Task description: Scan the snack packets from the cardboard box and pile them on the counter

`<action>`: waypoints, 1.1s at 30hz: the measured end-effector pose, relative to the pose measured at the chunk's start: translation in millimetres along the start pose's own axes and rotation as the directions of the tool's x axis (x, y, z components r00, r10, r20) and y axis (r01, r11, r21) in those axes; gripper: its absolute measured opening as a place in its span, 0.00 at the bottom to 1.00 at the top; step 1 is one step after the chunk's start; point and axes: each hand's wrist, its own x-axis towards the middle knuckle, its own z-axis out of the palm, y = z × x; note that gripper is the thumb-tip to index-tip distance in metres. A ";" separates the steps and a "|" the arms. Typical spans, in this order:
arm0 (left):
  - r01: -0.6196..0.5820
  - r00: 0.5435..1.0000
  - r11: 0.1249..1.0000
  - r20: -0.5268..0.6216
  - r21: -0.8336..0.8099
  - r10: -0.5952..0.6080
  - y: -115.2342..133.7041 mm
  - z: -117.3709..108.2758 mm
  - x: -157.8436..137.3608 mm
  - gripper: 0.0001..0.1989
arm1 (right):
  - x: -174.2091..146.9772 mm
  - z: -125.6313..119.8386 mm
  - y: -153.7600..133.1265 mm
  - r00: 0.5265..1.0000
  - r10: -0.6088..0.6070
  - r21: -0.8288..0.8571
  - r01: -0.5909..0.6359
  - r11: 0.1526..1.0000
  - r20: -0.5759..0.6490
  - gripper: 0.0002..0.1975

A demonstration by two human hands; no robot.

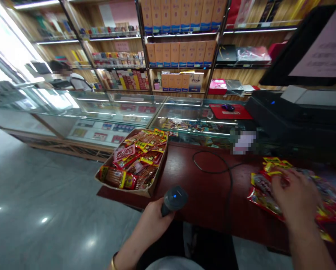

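Observation:
My left hand (153, 220) is closed round the handle of a dark barcode scanner (175, 198), held near the front edge of the dark red counter (201, 187). At the right, my right hand (297, 195) is on a pile of red and yellow snack packets (262, 202). Its thumb and forefinger pinch the top of one packet; the other fingers are blurred. Left of the scanner, a shallow cardboard box (159, 168) holds several snack packets in clear, red and yellow wrapping. The scanner's lower handle is hidden by my hand.
A black cable (231, 183) loops across the counter. Behind run glass display cases (122, 103), with a mouse (228, 107) on a red mat (242, 111). A dark monitor (300, 48) stands at the right. A person (79, 82) is at the far left.

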 end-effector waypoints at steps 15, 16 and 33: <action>-0.021 0.959 0.989 -0.284 -0.144 -0.021 -17.4 -22.6 -47.3 0.08 | -54.2 71.0 -393.6 0.047 -0.817 0.617 0.631 0.470 0.575 0.10; -0.018 0.955 0.988 -0.294 -0.152 -0.028 -19.0 -23.3 -48.1 0.09 | -54.4 71.3 -396.4 0.035 -0.817 0.620 0.632 0.464 0.576 0.09; -0.027 0.983 0.987 -0.182 -0.161 -0.003 -5.1 7.3 -17.3 0.08 | -127.7 47.2 -155.9 0.740 -0.410 0.306 0.284 0.909 0.532 0.16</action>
